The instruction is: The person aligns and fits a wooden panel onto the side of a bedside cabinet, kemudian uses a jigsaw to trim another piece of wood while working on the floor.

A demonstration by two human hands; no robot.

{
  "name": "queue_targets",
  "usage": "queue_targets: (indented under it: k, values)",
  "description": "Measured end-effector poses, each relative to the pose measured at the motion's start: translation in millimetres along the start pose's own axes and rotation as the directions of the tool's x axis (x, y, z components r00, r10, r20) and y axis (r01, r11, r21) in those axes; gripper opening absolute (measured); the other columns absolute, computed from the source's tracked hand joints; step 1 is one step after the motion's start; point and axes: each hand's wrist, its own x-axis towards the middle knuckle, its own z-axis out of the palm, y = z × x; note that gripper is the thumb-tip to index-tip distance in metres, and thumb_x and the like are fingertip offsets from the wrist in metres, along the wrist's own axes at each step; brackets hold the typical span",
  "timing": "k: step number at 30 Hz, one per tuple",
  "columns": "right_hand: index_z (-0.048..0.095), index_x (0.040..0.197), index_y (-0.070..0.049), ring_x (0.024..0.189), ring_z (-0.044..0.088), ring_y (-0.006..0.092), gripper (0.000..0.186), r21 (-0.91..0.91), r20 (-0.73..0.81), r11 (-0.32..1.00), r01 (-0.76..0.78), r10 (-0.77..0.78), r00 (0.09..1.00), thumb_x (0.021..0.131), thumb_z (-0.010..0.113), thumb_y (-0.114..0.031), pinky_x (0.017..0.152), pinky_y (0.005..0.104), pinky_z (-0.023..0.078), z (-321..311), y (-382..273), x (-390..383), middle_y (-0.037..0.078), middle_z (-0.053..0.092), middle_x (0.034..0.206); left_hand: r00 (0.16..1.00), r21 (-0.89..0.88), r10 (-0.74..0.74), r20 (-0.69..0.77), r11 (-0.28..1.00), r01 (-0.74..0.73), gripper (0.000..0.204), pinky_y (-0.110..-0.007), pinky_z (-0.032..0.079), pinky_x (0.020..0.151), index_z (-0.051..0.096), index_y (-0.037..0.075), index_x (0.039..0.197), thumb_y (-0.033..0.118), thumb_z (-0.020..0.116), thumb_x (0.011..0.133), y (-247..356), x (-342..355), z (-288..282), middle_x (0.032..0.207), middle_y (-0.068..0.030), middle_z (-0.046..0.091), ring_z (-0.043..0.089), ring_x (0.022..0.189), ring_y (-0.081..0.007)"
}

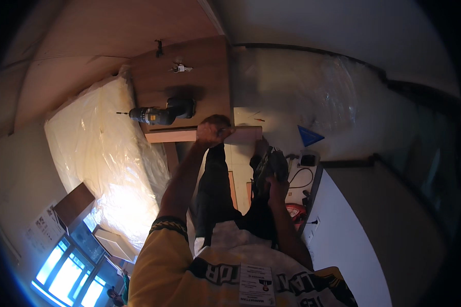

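Observation:
A narrow wooden board (171, 135) lies crosswise at the near edge of a brown wooden surface (210, 82), its right end sticking out past that edge. My left hand (212, 132) is closed over the board, left of its protruding end. In my right hand (278, 189) is a dark handheld power tool (275, 162), held just below and right of the board's end. The tool's exact kind is hard to make out in the dim light. Whether it touches the board cannot be seen clearly. Beyond my left hand, a cordless drill (156, 115) lies on its side with a bit fitted.
Keys (181, 67) lie farther back on the brown surface. A blue triangular square (310, 136) is on the floor at right, near clear plastic sheeting (338, 92). A plastic-wrapped mattress-like block (102, 133) stands left. Cables and a red object (296, 211) lie by my right arm.

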Motion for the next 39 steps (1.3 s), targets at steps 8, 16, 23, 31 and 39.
queue_targets:
  k: [8, 16, 23, 31, 39]
  values:
    - [0.072, 0.104, -0.001, 0.073, 0.066, 0.0136, 0.026, 0.055, -0.109, 0.998, -0.004, 0.010, 0.994, 0.079, 0.078, -0.009, 0.066, 0.0308, 0.053, 34.3, 10.1, -44.4, 0.001, 0.068, 0.082, 0.991, 0.189, 0.093, -0.096, 0.979, -0.073, 0.034, -0.044, 0.057, 0.090, 0.076, 0.018, 0.102, 0.047, 0.079, 0.085, -25.9, 3.0, 15.6, 0.113, -0.0070, 0.070, 0.070, 0.104, -0.0308]
    - [0.074, 0.103, -0.002, 0.070, 0.063, 0.0111, 0.023, -0.214, 0.059, 0.929, 0.301, -0.296, 0.953, 0.082, 0.076, -0.013, 0.065, 0.0317, 0.050, 73.9, 1.8, -91.7, 0.002, 0.069, 0.080, 0.979, 0.040, 0.003, -0.204, 0.999, 0.006, 0.030, -0.051, 0.051, 0.089, 0.072, 0.022, 0.099, 0.042, 0.080, 0.078, -32.9, 2.1, 29.4, 0.109, -0.0061, 0.062, 0.065, 0.101, -0.0328]
    - [0.071, 0.102, 0.000, 0.077, 0.076, 0.0318, 0.030, -0.484, 0.145, 0.783, 0.391, -0.369, 0.918, 0.078, 0.076, -0.017, 0.074, 0.0425, 0.058, 108.0, -26.2, -100.1, 0.016, 0.074, 0.082, 0.950, 0.173, 0.174, -0.259, 0.976, -0.132, 0.028, -0.050, 0.043, 0.094, 0.073, 0.019, 0.099, 0.037, 0.081, 0.080, -37.8, 7.9, 27.1, 0.107, -0.0049, 0.063, 0.060, 0.110, -0.0300]
    - [0.070, 0.099, 0.000, 0.070, 0.074, 0.0332, 0.029, -0.519, 0.135, 0.774, 0.362, -0.345, 0.929, 0.078, 0.076, -0.020, 0.068, 0.0446, 0.057, 111.9, -29.8, -76.6, 0.016, 0.073, 0.076, 0.982, 0.218, 0.180, -0.050, 0.962, -0.165, 0.060, -0.052, 0.042, 0.104, 0.062, 0.015, 0.133, 0.034, 0.079, 0.079, -49.1, -21.3, 4.1, 0.129, -0.0110, 0.057, 0.054, 0.123, -0.0329]
    - [0.071, 0.096, -0.001, 0.061, 0.069, 0.0230, 0.025, -0.500, 0.120, 0.782, 0.373, -0.364, 0.924, 0.081, 0.076, -0.020, 0.061, 0.0398, 0.053, 124.3, -51.1, -84.1, 0.011, 0.068, 0.069, 0.961, 0.198, 0.276, 0.030, 0.940, -0.276, 0.068, -0.052, 0.044, 0.105, 0.059, 0.018, 0.144, 0.042, 0.079, 0.083, -62.6, -20.2, 9.6, 0.130, -0.0116, 0.055, 0.053, 0.121, -0.0346]
